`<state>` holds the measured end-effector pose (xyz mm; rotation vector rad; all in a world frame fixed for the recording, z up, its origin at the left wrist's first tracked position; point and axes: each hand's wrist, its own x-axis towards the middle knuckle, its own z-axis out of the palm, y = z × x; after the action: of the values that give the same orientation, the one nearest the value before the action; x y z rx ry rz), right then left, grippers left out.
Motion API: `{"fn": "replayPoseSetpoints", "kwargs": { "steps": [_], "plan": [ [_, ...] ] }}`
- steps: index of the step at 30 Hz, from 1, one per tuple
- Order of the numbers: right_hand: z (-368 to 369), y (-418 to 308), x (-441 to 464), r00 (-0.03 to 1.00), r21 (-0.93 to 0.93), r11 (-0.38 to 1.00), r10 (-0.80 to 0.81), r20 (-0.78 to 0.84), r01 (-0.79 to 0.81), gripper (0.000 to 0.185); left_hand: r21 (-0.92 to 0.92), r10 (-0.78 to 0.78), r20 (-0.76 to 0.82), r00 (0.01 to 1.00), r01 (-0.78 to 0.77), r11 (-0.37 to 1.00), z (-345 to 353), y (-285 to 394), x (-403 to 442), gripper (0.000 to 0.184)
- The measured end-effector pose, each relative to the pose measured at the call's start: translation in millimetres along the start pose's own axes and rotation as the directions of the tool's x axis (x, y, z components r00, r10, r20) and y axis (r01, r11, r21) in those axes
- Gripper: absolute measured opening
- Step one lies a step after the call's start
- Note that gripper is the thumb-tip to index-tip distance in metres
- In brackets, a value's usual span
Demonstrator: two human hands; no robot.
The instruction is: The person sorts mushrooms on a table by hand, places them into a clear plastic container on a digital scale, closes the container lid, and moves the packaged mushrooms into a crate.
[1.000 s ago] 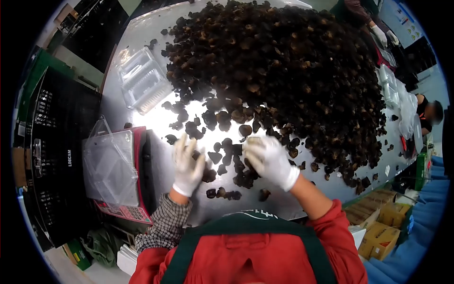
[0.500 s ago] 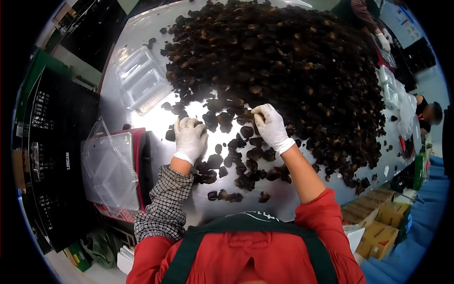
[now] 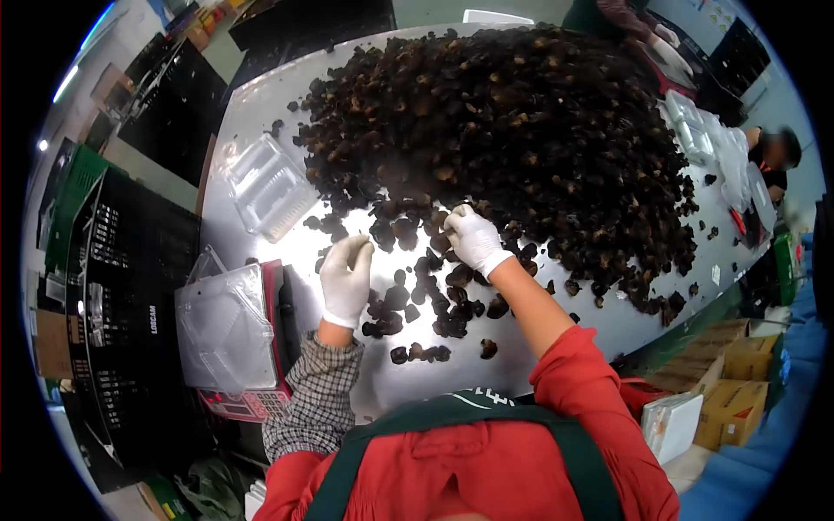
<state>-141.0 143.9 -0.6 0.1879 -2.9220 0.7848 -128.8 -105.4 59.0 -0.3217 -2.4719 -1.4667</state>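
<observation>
Dark brown, crinkled pieces that look like wood ear mushrooms form a large heap [image 3: 512,130] on the metal table, with loose pieces [image 3: 452,308] scattered nearer me. My left hand [image 3: 346,282], in a white glove, hovers left of the loose pieces, fingers bent toward the thumb; anything in them is hidden. At the heap's near edge is my right hand [image 3: 476,239], also gloved, with its fingertips pinched together beside some pieces. What that pinch holds, if anything, is too small to make out.
Clear plastic trays [image 3: 268,187] lie left of the heap. A red scale [image 3: 276,326] with a clear plastic lid [image 3: 221,326] on its plate stands at my left, beside black crates [image 3: 130,304]. Cardboard boxes [image 3: 734,399] sit at lower right. Another person's gloved hands [image 3: 669,52] are at far right.
The view has tilted up and shifted. My right hand has moved slightly left along the heap's edge; my left hand has turned, its fingers drawn closer together away from the pieces.
</observation>
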Motion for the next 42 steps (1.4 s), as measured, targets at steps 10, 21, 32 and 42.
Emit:
{"fn": "replayPoseSetpoints", "kwargs": {
  "steps": [10,21,32,42],
  "plan": [
    [-193.3,52.5,-235.8,0.763,0.581,0.727,0.592,-0.26,-0.367,0.014,-0.5,0.476,0.751,0.458,-0.079,0.863,101.1,150.5,-106.4,0.059],
    [-130.9,63.7,-312.3,0.858,0.019,0.905,0.409,-0.311,-0.425,0.038,0.452,-0.041,0.804,0.593,-0.565,0.69,103.2,63.2,-73.6,0.076],
    [-105.3,71.2,-275.9,0.87,0.092,0.923,0.383,-0.309,-0.374,0.007,0.418,0.122,0.328,0.937,-0.26,0.871,-5.2,-2.6,-111.4,0.07],
    [-151.0,59.6,-277.2,0.89,-0.053,0.921,0.358,-0.283,-0.387,0.04,0.422,-0.063,0.446,0.893,-0.148,0.895,2.8,-38.7,-121.3,0.085]
  ]
}}
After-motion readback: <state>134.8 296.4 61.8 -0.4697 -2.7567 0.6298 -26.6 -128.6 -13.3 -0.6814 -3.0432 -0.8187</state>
